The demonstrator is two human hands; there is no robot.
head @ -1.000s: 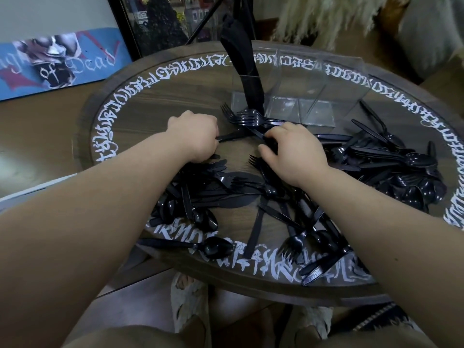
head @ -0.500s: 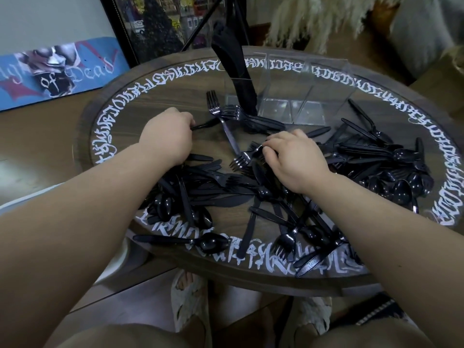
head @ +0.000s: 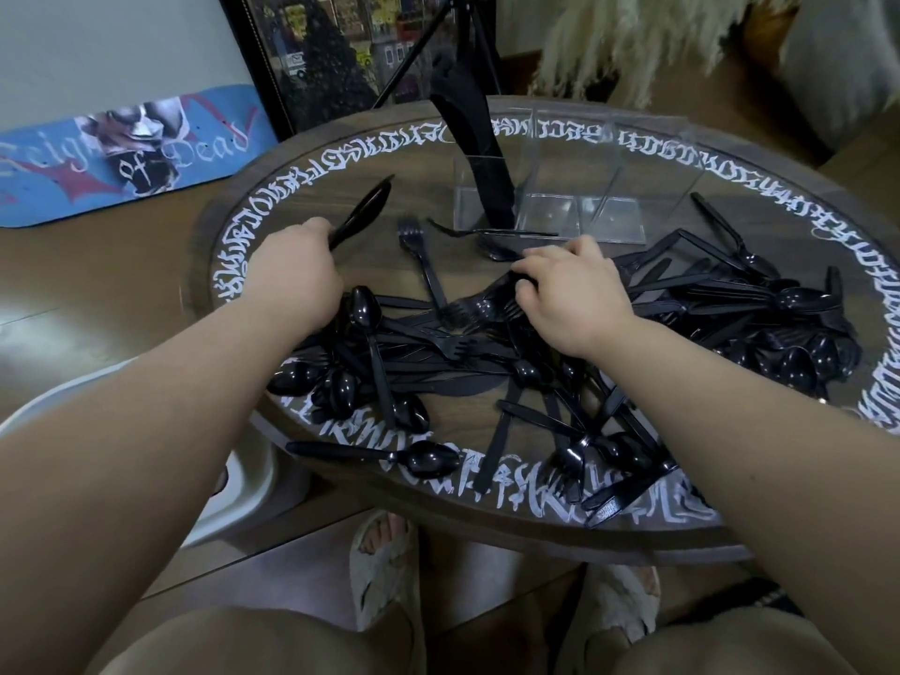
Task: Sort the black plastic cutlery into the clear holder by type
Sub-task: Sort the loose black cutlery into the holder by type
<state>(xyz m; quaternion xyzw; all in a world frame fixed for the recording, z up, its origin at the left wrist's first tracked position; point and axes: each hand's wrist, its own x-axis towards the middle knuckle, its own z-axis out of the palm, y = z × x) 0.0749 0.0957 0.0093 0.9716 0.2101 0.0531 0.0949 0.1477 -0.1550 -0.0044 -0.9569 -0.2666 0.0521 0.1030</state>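
A heap of black plastic cutlery [head: 487, 353] covers the round wooden table [head: 292, 187]. At the table's back stands the clear holder [head: 574, 187], with a bunch of black knives [head: 479, 153] upright in its left compartment. My left hand [head: 292, 280] grips a small bunch of black utensils [head: 363, 214] that point up and to the right. Over the middle of the heap, my right hand [head: 570, 294] has its fingers curled onto forks [head: 487, 304]. One fork [head: 421, 255] lies alone between the hands.
More spoons and knives [head: 759, 304] are piled at the table's right. A skateboard deck [head: 121, 153] leans at the left wall, a tripod [head: 462, 36] stands behind the table, and a white stool [head: 238, 479] sits low on the left. My slippered feet [head: 384, 567] are under the table's edge.
My left hand has moved left and lifted its bunch of utensils clear of the heap. My right hand has shifted a little up over the forks. The view has tilted.
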